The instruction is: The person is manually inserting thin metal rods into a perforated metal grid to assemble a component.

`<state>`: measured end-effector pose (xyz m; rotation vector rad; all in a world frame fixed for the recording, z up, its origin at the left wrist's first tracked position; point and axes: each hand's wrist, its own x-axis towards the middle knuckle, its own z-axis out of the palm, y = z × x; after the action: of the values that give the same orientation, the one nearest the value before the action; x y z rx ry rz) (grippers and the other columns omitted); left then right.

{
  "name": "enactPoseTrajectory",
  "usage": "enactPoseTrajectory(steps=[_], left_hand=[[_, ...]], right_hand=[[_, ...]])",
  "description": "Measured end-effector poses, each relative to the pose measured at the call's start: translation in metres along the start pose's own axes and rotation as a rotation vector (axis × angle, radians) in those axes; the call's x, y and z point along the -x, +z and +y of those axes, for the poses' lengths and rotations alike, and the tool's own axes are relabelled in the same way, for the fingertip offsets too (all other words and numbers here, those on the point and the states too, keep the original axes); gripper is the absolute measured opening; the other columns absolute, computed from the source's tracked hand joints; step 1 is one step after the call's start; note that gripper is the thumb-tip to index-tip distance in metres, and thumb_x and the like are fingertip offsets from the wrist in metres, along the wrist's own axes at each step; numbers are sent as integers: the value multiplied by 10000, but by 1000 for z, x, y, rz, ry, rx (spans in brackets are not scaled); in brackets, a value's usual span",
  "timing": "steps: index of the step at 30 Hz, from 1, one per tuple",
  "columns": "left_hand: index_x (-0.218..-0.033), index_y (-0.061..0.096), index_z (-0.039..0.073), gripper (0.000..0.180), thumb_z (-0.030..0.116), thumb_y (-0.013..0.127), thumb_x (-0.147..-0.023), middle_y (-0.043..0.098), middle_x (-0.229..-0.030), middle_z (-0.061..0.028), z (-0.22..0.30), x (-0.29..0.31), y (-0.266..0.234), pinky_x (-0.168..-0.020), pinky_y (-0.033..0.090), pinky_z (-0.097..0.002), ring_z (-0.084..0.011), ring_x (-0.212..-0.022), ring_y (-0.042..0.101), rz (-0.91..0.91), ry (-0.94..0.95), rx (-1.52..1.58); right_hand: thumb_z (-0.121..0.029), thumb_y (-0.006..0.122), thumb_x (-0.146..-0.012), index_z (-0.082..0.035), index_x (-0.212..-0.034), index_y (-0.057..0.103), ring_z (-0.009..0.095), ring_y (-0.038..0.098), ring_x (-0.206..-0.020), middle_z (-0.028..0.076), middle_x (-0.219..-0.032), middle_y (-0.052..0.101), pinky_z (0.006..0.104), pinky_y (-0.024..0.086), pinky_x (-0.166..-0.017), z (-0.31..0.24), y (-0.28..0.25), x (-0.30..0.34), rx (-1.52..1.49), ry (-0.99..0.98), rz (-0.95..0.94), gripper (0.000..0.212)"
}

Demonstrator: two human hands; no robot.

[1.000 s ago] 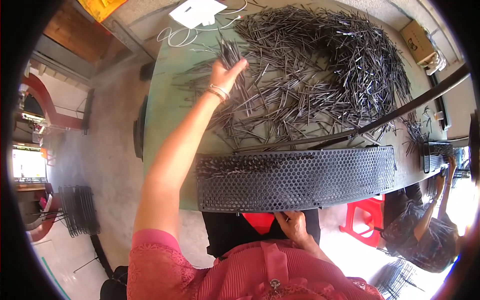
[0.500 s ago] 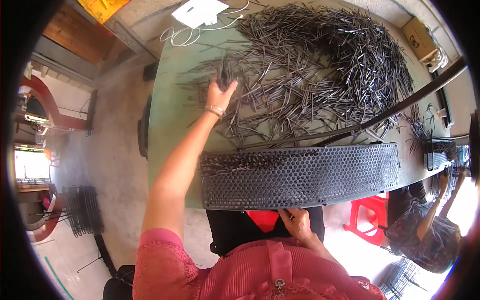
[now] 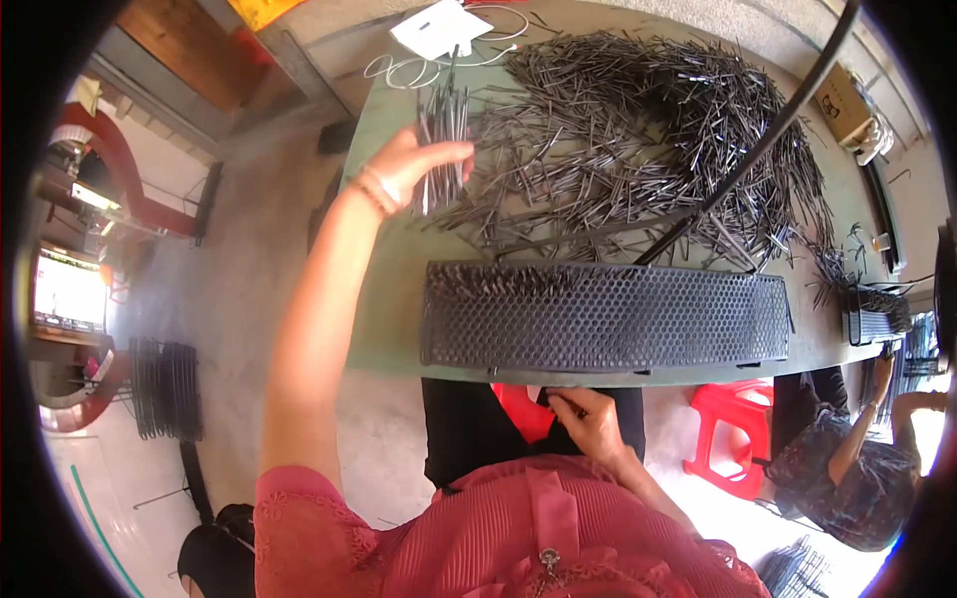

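Observation:
My left hand (image 3: 424, 164) is closed around an upright bundle of thin dark rods (image 3: 444, 120), above the left side of the green table (image 3: 394, 289). Many more loose rods (image 3: 598, 149) lie heaped and scattered to its right. Nearer to me stands a dark perforated rack (image 3: 608, 319) full of small round holes. Rods fill the holes along its upper left part. Below the table's front edge, over my lap, my right hand (image 3: 590, 417) has its fingers curled in; whatever they may hold is hidden.
A long dark bar (image 3: 758, 149) slants up to the right over the pile. A white device with a cable (image 3: 439, 30) lies at the far left, and a cardboard box (image 3: 845, 105) at the far right. Another person (image 3: 847, 473) works at right, beside a red stool (image 3: 733, 439).
My left hand has come up and left from the scattered rods, with a bundle in its grip. The bar behind the rack has swung more upright. My right hand stays low, slightly off the rack's edge.

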<state>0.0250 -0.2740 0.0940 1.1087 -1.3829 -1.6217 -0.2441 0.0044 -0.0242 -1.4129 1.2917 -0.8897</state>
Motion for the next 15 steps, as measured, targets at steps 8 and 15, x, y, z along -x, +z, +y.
enactPoseTrajectory(steps=[8, 15], left_hand=[[-1063, 529, -24, 345, 96, 682, -778, 618, -830, -87, -31, 169, 117, -665, 510, -312, -194, -716, 631, -181, -191, 371], [-1139, 479, 6, 451, 139, 666, -751, 549, -781, -58, -99, 204, 182, -571, 479, -284, -144, -641, 550, -440, -342, 686]], right_hand=[[-427, 412, -974, 37, -1255, 501, 99, 559, -770, 72, -975, 634, 255, 468, -688, -79, -37, -59, -268, -46, -108, 550], [-701, 323, -864, 27, -1340, 398, 182, 601, -929, 144, -1099, 621, 272, 496, -700, -72, -25, -59, -581, 243, -614, 873]])
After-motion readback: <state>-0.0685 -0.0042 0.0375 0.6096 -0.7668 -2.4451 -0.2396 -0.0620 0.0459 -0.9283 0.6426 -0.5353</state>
